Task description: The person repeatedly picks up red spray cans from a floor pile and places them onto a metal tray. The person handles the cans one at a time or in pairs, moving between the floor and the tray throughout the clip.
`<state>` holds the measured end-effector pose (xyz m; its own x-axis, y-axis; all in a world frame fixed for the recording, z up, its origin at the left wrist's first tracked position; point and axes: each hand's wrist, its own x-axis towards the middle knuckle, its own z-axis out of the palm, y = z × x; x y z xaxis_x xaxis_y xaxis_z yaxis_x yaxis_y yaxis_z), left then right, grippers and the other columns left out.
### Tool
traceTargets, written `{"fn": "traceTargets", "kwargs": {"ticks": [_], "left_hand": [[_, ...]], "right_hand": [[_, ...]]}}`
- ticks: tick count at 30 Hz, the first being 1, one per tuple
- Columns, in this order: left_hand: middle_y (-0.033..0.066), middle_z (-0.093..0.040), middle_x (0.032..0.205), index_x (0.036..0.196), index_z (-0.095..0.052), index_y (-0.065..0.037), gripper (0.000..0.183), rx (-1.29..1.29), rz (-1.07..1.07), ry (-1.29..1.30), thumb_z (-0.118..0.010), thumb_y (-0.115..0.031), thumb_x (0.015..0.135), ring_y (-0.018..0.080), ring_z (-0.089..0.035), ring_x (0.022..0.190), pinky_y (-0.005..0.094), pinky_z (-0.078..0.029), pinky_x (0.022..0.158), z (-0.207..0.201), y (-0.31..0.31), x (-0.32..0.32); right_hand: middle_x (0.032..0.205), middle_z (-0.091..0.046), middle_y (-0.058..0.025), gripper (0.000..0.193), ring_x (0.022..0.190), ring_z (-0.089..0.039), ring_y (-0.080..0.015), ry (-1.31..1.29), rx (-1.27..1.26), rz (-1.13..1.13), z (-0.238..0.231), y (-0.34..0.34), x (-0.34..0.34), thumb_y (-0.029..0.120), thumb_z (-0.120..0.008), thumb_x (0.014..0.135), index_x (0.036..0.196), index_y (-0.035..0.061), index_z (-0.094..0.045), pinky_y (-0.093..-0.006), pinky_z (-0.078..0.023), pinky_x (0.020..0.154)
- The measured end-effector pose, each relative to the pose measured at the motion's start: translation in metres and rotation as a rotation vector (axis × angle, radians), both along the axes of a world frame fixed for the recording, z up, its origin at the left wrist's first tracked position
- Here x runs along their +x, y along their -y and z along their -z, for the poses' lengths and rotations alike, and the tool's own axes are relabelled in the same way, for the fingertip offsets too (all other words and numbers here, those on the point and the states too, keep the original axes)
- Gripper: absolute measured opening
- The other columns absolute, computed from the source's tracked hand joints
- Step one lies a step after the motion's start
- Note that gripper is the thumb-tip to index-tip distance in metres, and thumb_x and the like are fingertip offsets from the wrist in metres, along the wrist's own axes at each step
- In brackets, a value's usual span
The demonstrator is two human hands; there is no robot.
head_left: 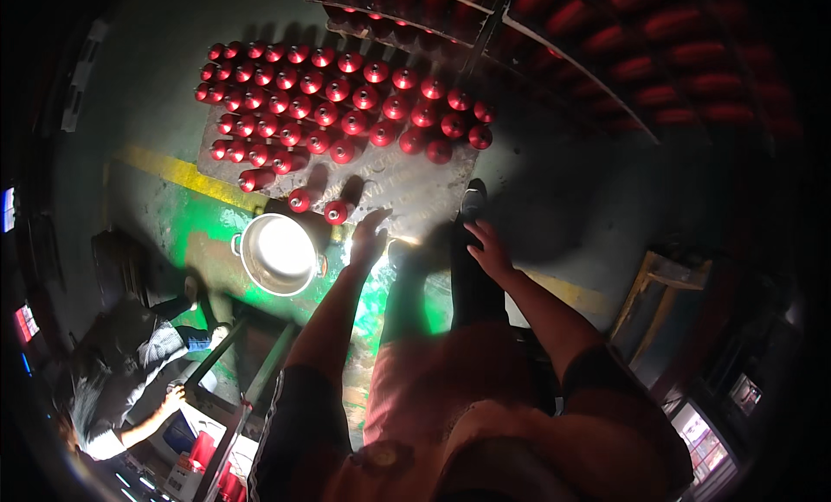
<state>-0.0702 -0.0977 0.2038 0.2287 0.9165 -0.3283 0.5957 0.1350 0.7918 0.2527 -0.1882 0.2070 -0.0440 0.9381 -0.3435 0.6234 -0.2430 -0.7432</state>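
Over the floor in front of my legs, my left hand point(370, 239) reaches forward with its fingers stretched out, holding nothing. My right hand point(491, 249) is beside my dark trouser leg, its fingers apart and nothing in them. Just beyond the left hand stands a red cylinder point(336, 212) with a rounded top and a small metal neck; a second red cylinder point(299, 199) is to its left. Neither hand touches them. Left of my left forearm is a wide, two-handled metal pot point(248, 270), its inside too bright to make out.
Rows of similar red cylinders point(338, 90) cover a grey slab point(450, 186) ahead. Dark racks point(589, 65) of blurred red items rise at the far right. A person point(121, 372) at lower left grips a metal rail point(216, 355). A wooden frame point(645, 294) stands right.
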Motion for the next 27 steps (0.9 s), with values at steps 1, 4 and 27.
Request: {"fn": "traceTargets", "kwargs": {"ticks": [1, 4, 27], "left_hand": [[0.0137, -0.053, 0.139, 0.134, -0.057, -0.020, 0.057, 0.070, 0.111, -0.090, -0.062, -0.006, 0.079, 0.0315, -0.056, 0.119, 0.0387, -0.045, 0.102, 0.015, -0.011, 0.004], [0.0135, -0.043, 0.148, 0.137, -0.053, -0.021, 0.063, 0.037, 0.131, -0.199, -0.065, -0.007, 0.077, 0.0367, -0.046, 0.128, 0.0417, -0.042, 0.105, 0.064, -0.048, 0.039], [0.0046, -0.041, 0.143, 0.108, -0.073, -0.028, 0.039, 0.125, -0.123, -0.193, -0.079, -0.014, 0.073, 0.0289, -0.052, 0.115, 0.0387, -0.051, 0.092, 0.191, -0.111, 0.107]], "right_hand": [[0.142, -0.045, -0.0164, 0.057, 0.125, -0.048, -0.0353, 0.032, 0.063, -0.043, 0.019, -0.022, -0.007, 0.010, -0.072, 0.076, 0.131, 0.0196, -0.058, -0.0429, -0.042, 0.104], [0.151, -0.033, -0.0144, 0.066, 0.131, -0.039, -0.0378, 0.195, 0.051, -0.135, 0.079, -0.089, -0.021, 0.010, -0.075, 0.072, 0.133, 0.0233, -0.056, -0.0451, -0.039, 0.106], [0.130, -0.048, -0.0121, 0.055, 0.119, -0.047, -0.0355, 0.015, 0.385, -0.316, 0.206, -0.200, 0.004, -0.003, -0.077, 0.061, 0.108, 0.0237, -0.072, -0.0434, -0.048, 0.094]]}}
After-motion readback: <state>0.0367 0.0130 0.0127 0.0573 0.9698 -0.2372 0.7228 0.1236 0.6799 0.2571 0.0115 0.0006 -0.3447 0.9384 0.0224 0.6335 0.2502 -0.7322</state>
